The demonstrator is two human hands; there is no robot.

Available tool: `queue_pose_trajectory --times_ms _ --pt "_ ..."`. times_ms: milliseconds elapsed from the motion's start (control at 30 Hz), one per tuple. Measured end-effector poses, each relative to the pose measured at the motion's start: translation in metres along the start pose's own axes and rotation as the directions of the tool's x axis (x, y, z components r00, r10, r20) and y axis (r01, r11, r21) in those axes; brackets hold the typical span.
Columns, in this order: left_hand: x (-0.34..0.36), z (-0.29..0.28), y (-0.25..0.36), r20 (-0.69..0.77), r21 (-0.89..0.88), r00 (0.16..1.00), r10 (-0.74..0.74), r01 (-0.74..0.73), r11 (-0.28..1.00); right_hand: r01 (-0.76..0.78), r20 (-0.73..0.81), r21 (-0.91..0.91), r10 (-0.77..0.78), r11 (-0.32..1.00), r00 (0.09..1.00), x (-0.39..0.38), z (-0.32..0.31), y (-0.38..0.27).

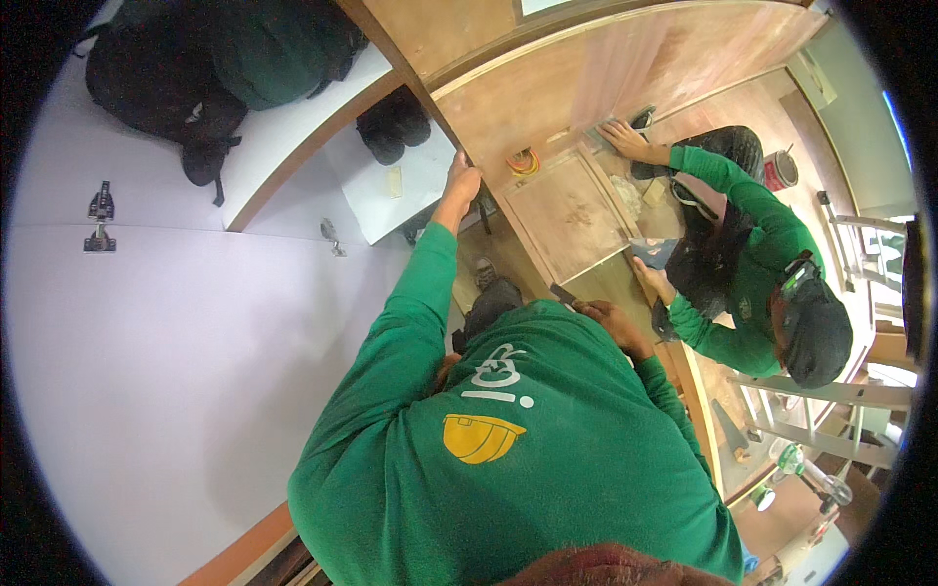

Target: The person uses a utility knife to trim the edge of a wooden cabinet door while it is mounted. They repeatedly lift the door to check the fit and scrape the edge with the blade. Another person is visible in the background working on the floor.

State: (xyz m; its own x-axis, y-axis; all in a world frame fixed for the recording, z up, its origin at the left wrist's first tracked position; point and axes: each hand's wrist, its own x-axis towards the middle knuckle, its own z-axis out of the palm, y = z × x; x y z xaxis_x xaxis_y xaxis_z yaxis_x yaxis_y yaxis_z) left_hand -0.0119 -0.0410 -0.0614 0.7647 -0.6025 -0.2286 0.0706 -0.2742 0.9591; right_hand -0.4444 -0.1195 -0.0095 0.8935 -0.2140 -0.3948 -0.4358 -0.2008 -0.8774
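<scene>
Stretched out ahead, my left hand (pixel 461 184) is closed on the brown wooden edge (pixel 430 103) of the cabinet frame. My right hand (pixel 618 327) is lower, close to my chest, with its fingers curled. A small dark flat piece (pixel 564 293) shows beside those fingers; my green shirt hides part of it, and its kind is unclear. Just beyond lies a framed wooden panel (pixel 572 215), like a cabinet door, with pale smears on it.
To the right a co-worker (pixel 757 273) in green crouches, one hand against the upright wooden panel (pixel 684 59). A paint can (pixel 781 170), a metal ladder (pixel 831 393) and a hand saw (pixel 730 430) are beyond. Dark bags (pixel 166 78) sit in the white cabinet, with metal hinges (pixel 100 217).
</scene>
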Motion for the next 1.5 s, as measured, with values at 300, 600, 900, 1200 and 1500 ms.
queue_pose_trajectory --times_ms 300,600,900,1200,1500 --pt "-0.069 -0.011 0.067 -0.012 -0.12 0.976 0.218 -0.218 0.969 -0.22 -0.013 -0.107 0.219 0.97 0.976 0.016 0.031 0.126" --pt "-0.347 -0.074 0.247 -0.48 0.77 0.03 0.877 -0.465 0.437 0.108 0.12 -0.408 -0.064 0.906 0.991 -0.006 0.047 0.235" --pt "-0.499 -0.213 0.291 -0.102 0.21 -0.121 0.987 0.967 0.141 -0.294 0.341 -0.306 0.393 0.905 0.854 0.048 0.045 0.139" --pt "-0.518 -0.211 0.313 -0.296 0.832 -0.447 0.844 0.314 0.458 -0.062 0.245 -0.236 0.121 0.97 0.962 0.037 0.054 0.188" --pt "-0.498 -0.16 0.343 -0.386 0.899 -0.465 0.797 0.003 0.438 -0.458 0.185 -0.104 0.47 0.883 0.863 0.005 0.037 0.171"
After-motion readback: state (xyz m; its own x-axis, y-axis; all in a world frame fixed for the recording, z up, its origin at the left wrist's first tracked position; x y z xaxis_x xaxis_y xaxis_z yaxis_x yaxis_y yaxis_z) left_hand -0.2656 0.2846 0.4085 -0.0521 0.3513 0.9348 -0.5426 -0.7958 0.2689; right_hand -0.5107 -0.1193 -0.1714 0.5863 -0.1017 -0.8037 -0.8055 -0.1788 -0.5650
